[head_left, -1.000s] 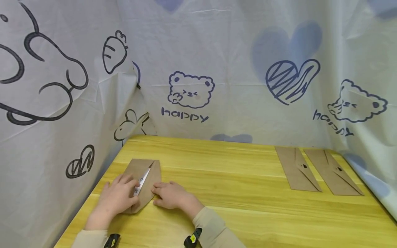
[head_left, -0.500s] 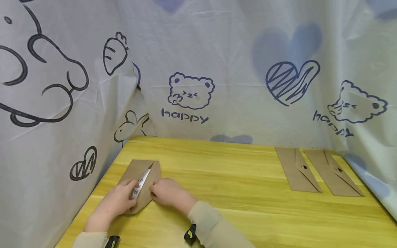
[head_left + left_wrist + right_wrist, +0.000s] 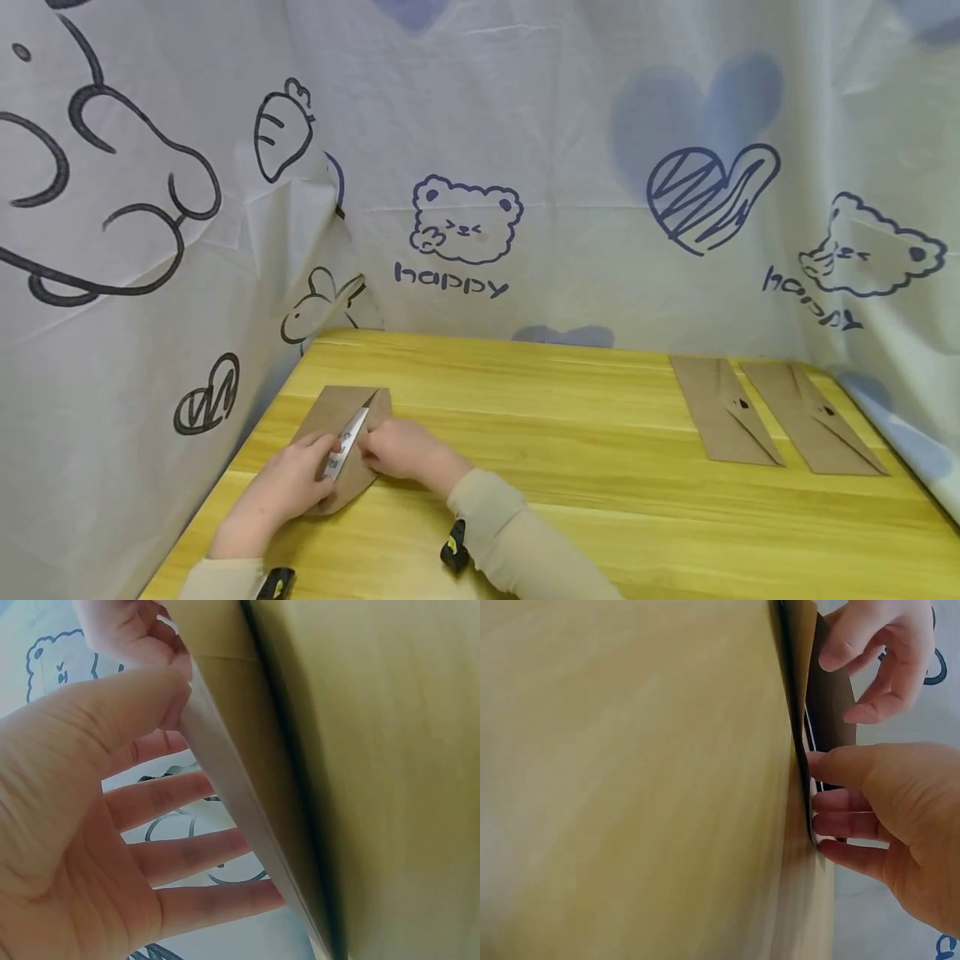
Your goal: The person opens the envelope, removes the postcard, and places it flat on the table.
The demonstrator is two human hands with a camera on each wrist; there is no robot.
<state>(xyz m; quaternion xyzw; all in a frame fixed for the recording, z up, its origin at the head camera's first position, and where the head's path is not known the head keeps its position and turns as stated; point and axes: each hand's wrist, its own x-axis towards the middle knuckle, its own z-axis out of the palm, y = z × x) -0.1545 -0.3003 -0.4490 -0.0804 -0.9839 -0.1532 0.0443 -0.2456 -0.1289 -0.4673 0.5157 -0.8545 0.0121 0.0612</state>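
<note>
A brown kraft-paper envelope point(image 3: 347, 402) lies on the left part of the table. White printed paper point(image 3: 343, 446) shows through the slit beside its pointed flap. My left hand point(image 3: 296, 475) rests on the envelope's near left part. In the left wrist view, its fingers point(image 3: 187, 851) reach out nearly straight and the thumb touches the edge. My right hand point(image 3: 405, 450) pinches the envelope at the flap on its right side. From the right wrist view, the right thumb and fingertips point(image 3: 845, 855) meet at the paper's edge, with the brown envelope point(image 3: 832, 697) tilted up beyond them.
Two similar kraft envelopes point(image 3: 723, 408) point(image 3: 813, 417) lie side by side at the far right of the wooden table point(image 3: 540, 417). A white printed cloth point(image 3: 585, 100) hangs behind and along both sides.
My right hand has curled its fingers at the flap and shifted slightly left and up. The left hand stays at the envelope's left part, its fingers drawn a little together.
</note>
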